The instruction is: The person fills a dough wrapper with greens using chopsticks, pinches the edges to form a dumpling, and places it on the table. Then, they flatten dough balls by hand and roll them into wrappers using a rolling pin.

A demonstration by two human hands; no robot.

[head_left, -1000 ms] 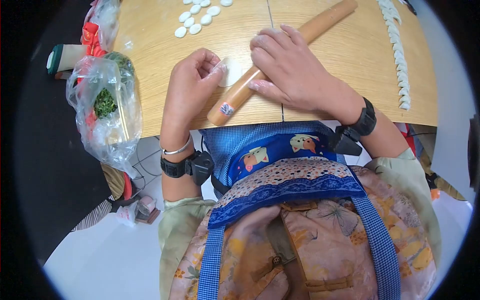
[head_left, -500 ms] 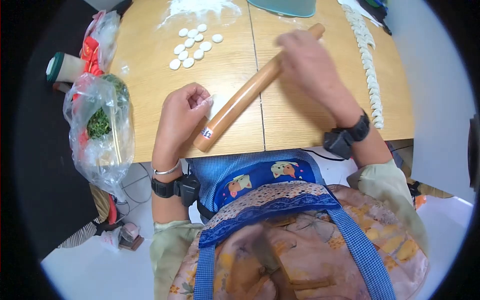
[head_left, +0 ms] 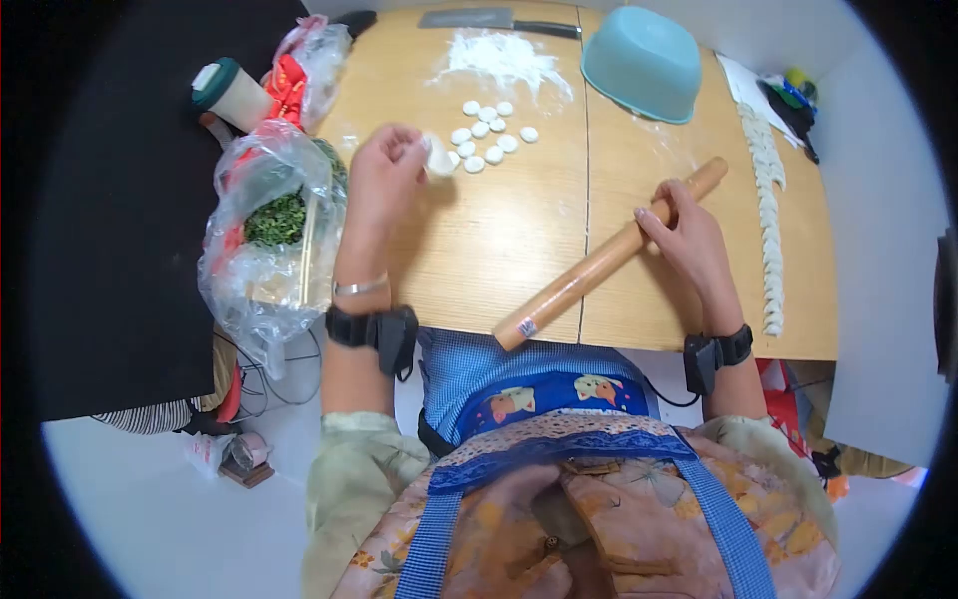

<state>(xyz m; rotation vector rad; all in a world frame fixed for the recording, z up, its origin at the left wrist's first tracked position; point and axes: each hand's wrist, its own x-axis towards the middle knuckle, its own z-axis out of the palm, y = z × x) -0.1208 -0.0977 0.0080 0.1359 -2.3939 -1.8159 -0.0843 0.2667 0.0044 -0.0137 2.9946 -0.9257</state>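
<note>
My left hand (head_left: pixel 389 172) pinches a thin, pale dough wrapper (head_left: pixel 437 157) by its edge, lifted over the left half of the table. Just right of it lies a cluster of small flattened dough discs (head_left: pixel 495 154). My right hand (head_left: pixel 689 235) grips the wooden rolling pin (head_left: pixel 589 272) near its upper end, thumb and fingers around it. The pin lies diagonally across the seam, its labelled lower end close to the table's front edge.
White flour (head_left: pixel 504 62) is spread behind the discs, near a cleaver (head_left: pixel 469 19). An upturned blue-green basin (head_left: pixel 644 62) stands at the back. Folded dumplings (head_left: pixel 768 230) line the right side. At left are a plastic bag with chopped greens (head_left: pixel 275 220) and a cup (head_left: pixel 238 98).
My left hand has risen from beside the pin toward the discs, carrying the wrapper. The right hand stays on the pin, now less blurred. The view has shifted, showing the cleaver and whole basin.
</note>
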